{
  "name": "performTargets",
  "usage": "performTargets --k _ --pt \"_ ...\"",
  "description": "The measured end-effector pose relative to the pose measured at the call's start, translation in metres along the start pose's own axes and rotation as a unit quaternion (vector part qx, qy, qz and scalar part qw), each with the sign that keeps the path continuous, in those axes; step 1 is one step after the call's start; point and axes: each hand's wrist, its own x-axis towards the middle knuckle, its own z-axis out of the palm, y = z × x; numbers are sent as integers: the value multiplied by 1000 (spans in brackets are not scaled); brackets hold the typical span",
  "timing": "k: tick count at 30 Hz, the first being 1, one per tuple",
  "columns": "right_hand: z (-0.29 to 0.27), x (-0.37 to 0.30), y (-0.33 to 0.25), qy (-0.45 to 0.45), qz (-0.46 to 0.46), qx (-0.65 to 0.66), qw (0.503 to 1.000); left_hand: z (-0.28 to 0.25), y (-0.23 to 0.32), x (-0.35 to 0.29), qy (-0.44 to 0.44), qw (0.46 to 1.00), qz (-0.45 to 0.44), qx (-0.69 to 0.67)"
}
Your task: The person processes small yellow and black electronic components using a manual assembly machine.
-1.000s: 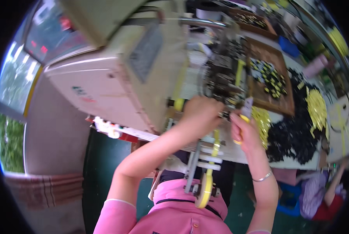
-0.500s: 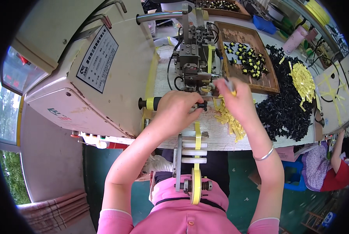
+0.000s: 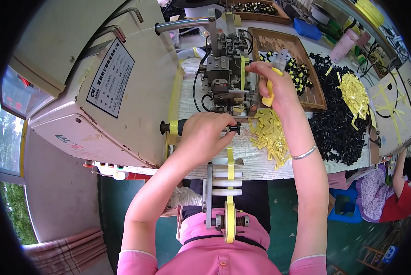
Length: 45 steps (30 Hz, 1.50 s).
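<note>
My left hand [image 3: 203, 130] lies in front of the machine [image 3: 224, 68], closed, with thumb and forefinger pinching a small black plastic part [image 3: 236, 128]. Beside its wrist side, a black-and-yellow knob [image 3: 170, 127] sticks out from the machine housing. Raised to the right of the machine head, my right hand [image 3: 281, 89] is closed around a yellow-handled tool [image 3: 269, 94] with a pale grey flat end; its exact kind is unclear. Its forefinger reaches toward the yellow tape [image 3: 243, 75] hanging on the machine. Cut yellow strips [image 3: 272, 137] lie in a pile just below this hand.
A wooden tray [image 3: 318, 98] holds black-and-yellow parts behind my right hand. Farther right spreads a heap of black parts [image 3: 338, 133] with more yellow strips [image 3: 354, 96] on top. A yellow tape reel [image 3: 230, 222] hangs before my lap. Another person [image 3: 384, 197] sits at the right.
My right hand has risen away from the machine's front with the yellow-handled tool, which now points up and away. My left hand stays nearly in place, pinching the black part.
</note>
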Motion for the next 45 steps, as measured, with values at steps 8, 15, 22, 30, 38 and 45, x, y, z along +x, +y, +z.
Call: performTargets --k 8,15,22,30,38,45 --pt "7 -9 5 191 -63 -232 952 3 0 0 13 1000 8 5" --pt "5 -25 20 114 -331 -523 777 4 0 -2 10 1000 5 7" --pt "12 1 3 96 -3 -30 995 4 -1 -1 34 999 23 13" --pt "1 -1 3 -36 -13 -93 995 4 1 0 32 999 26 8" --pt "3 -48 -3 -30 -67 -213 974 1 -2 -4 58 997 56 1" --pt "21 -101 28 11 -226 -255 940 5 2 -3 69 996 26 -48"
